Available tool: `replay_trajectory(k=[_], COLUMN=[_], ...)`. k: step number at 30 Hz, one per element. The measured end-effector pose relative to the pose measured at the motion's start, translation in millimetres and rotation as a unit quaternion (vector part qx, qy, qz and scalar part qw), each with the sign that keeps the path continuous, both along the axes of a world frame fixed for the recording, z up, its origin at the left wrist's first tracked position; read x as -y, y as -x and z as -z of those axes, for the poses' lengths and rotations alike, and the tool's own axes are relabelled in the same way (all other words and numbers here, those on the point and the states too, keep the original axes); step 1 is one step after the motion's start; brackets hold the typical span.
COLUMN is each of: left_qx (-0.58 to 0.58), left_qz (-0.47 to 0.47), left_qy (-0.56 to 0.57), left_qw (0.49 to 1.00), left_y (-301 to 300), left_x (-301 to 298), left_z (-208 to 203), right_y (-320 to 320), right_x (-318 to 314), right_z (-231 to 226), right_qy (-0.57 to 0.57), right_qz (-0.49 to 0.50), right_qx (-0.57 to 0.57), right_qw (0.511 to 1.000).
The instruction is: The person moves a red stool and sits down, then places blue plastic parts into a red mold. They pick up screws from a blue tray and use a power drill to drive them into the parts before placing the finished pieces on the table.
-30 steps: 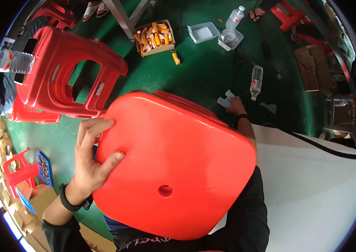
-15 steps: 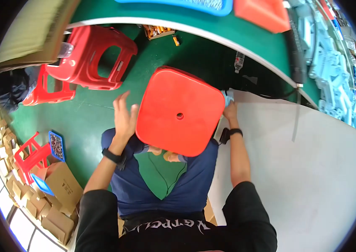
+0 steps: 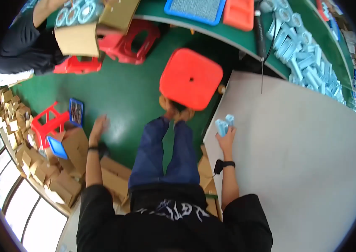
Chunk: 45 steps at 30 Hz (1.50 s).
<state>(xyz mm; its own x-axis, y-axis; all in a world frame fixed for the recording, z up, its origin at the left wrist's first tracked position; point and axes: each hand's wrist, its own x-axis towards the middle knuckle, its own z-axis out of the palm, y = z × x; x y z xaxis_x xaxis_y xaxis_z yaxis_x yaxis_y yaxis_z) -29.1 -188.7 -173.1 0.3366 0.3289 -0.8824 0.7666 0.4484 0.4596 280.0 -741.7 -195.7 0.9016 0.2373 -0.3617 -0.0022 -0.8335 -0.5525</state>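
Note:
My right hand is closed on a light blue plastic part, held above the left edge of a white tabletop. The part looks like a small hollow piece with rounded ends; its lower side is hidden by my fingers. Off to the left, my left hand hangs over the green floor, touching nothing visible. Its fingers are smeared by motion, so their position is unclear. In front of my feet stands a red plastic stool with a small hole in its seat, apart from both hands.
A green workbench carries a blue tray, an orange-red bin, a black electric screwdriver and piled light blue parts. Cardboard boxes stand at left. A co-worker's black sleeve shows at upper left.
My legs have straightened from a seated pose, and the stool sits farther off in view. My left hand has left the stool's side; my right hand has brought the light blue part over the white tabletop.

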Motion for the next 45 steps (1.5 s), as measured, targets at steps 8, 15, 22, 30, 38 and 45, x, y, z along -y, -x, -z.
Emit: replay_trajectory(k=[8,15,22,30,38,45], left_qx=[0.120,0.025,-0.206,0.086,0.175,0.181], left_qz=[0.185,0.163,-0.037,-0.072,0.228,0.211], left_qy=[-0.297,-0.300,-0.327,-0.507,-0.303,-0.371], left_qw=[0.929,0.940,0.922,0.854,0.909,0.886], left_y=[-108,83,206,56,-171,-159], left_x=[-37,-82,-191,-355,-299,-420], left_z=[-69,-95,-221,-274,-238,-244], right_y=[25,26,26,-41,-82,-40], right_x=[12,3,4,-82,-142,-83], right_z=[-142,-188,-183,-245,-349,-451], right_qy=[-0.005,0.004,0.041,0.062,0.033,0.111], right_qz=[-0.008,-0.059,-0.067,0.024,0.143,0.202], right_qx=[-0.009,-0.010,-0.072,0.034,0.059,0.109], right_qw=[1.000,0.998,0.994,0.997,0.987,0.967])
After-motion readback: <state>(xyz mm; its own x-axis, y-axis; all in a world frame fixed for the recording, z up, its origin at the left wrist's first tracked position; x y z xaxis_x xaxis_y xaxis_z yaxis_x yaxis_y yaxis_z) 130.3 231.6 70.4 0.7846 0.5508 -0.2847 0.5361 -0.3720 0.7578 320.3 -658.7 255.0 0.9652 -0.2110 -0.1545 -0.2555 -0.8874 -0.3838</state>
